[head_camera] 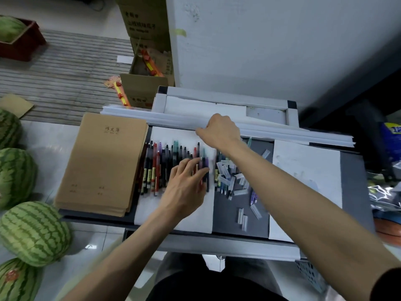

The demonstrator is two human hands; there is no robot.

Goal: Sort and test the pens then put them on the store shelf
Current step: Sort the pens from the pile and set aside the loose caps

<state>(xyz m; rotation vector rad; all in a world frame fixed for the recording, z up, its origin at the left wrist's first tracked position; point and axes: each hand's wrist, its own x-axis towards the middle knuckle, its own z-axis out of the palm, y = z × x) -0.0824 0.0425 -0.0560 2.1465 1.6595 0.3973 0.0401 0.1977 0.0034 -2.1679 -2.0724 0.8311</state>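
We see the left hand (186, 185) lying flat on the row of pens (160, 166). Its fingers are straight and spread, and the fingertips (200, 172) touch the purple and dark barrels at the row's right end; it holds nothing. The pens lie side by side under and to the left of that hand, on a white sheet (195, 218) that runs back beneath the wrist. Farther left of the hand, just beside the row, sits a stack of brown notebooks (102, 161). To the right of the left hand, under the right forearm, a second bunch of pens (221, 181) lies on the grey table (225, 216), mixed with scattered clear sleeves (242, 216). The right hand (220, 131) is beyond the left hand, past the pen tips, knuckles up and fingers curled at the edge of a long paper stack (282, 132); we cannot tell whether it grips the paper or only rests there. Right of the right forearm lies a second sheet (308, 170). On the floor, well to the left of both hands, are watermelons (32, 231), and beyond the right hand, to its left, stand cardboard boxes (143, 88).
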